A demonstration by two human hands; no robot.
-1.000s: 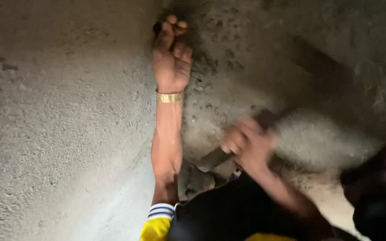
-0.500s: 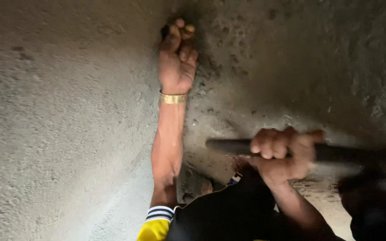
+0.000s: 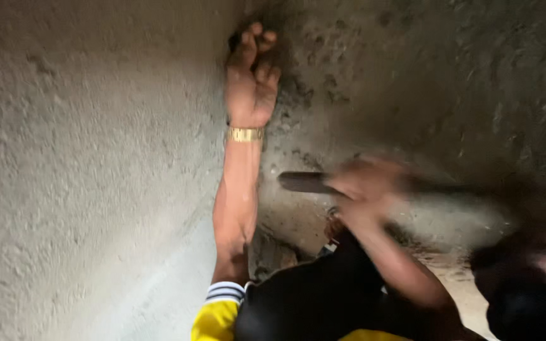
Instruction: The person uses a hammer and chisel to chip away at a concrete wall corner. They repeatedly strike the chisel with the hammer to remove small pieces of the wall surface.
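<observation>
1. Two hands are in shot, and honestly the near part of the frame is a mess: a dark mass of black clothing (image 3: 323, 303) fills the bottom, with a yellow sleeve (image 3: 215, 321) and its striped cuff poking out, cut off by the lower edge. Bottom right is just a dark blob I can't make out.
2. Next up, the right hand (image 3: 368, 186) is heavily motion-blurred. It looks wrapped around a long dark handle (image 3: 304, 182), but the fingers smear together, so how tight the grip is I can't really tell. The handle runs sideways across the frame, with its left end sharp enough to see and its right end melting into shadow. Whatever head it has is hidden.
3. Further out, the left arm stretches straight up the frame, with a gold wristband (image 3: 245, 134) on the wrist.
4. At the far end, the left hand (image 3: 251, 82) sits pressed into the corner where the rough plastered wall (image 3: 83, 164) meets the darker pitted surface (image 3: 424, 76). Its fingers are curled around something small and dark (image 3: 235, 41), mostly covered by the fingers, so no idea what it is.
</observation>
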